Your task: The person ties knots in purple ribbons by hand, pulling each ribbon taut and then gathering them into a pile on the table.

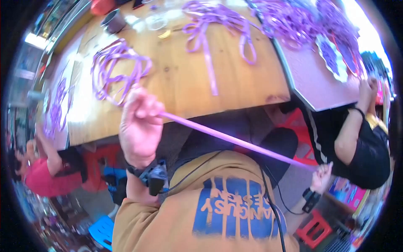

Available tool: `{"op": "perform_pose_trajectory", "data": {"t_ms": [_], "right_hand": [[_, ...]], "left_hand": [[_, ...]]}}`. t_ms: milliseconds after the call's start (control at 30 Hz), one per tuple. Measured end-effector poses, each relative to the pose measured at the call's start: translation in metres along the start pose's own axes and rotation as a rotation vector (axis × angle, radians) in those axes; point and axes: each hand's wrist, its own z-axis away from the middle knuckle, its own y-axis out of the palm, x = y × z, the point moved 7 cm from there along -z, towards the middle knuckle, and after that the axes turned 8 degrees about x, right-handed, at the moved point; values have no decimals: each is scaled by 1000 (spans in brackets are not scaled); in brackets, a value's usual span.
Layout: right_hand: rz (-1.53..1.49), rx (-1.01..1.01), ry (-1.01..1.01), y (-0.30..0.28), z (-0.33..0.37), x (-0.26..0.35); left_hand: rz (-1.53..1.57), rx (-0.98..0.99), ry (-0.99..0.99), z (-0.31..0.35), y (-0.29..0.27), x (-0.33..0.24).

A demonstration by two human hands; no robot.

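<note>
A flat purple ribbon [235, 140] runs taut and slanting between my two hands, in front of the table's near edge. My left hand [142, 122] is raised near the table edge, its fingers closed on one end of the stretched part. Off to the lower right, my right hand [321, 177] pinches the other end. Just beyond my left hand, a loose coil of purple ribbon [119, 75] lies on the wooden table [176, 80]. Farther back on the same table, a looser bundle of ribbon [210, 19] has one strip trailing toward me.
A large purple ribbon heap [294, 21] covers part of the pink-topped table [323, 82] at the right. People sit at both sides, one in black [361, 147], one in red [52, 176]. A dark cup [113, 22] stands at the back left. A red stool [314, 229] is at lower right.
</note>
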Motion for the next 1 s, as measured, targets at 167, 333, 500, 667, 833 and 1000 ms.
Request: {"op": "perform_pose_trajectory", "data": {"t_ms": [167,333,500,667,833,1000], "right_hand": [[73,-94,-287,99,15,-43],[387,50,-321,197,11,-51],[426,173,-251,238,18,-54],[424,258,-247,247,17,-68],[490,317,-248,229,13,-71],[13,143,-361,162,12,-30]], "left_hand": [[-8,-41,25,-23,-27,-30],[-42,29,-57,-26,-31,-23],[-24,144,-162,-39,-29,-11],[-39,70,-121,-37,-20,-12],[-212,128,-184,-15,0,4],[-9,182,-194,-28,5,22]]}}
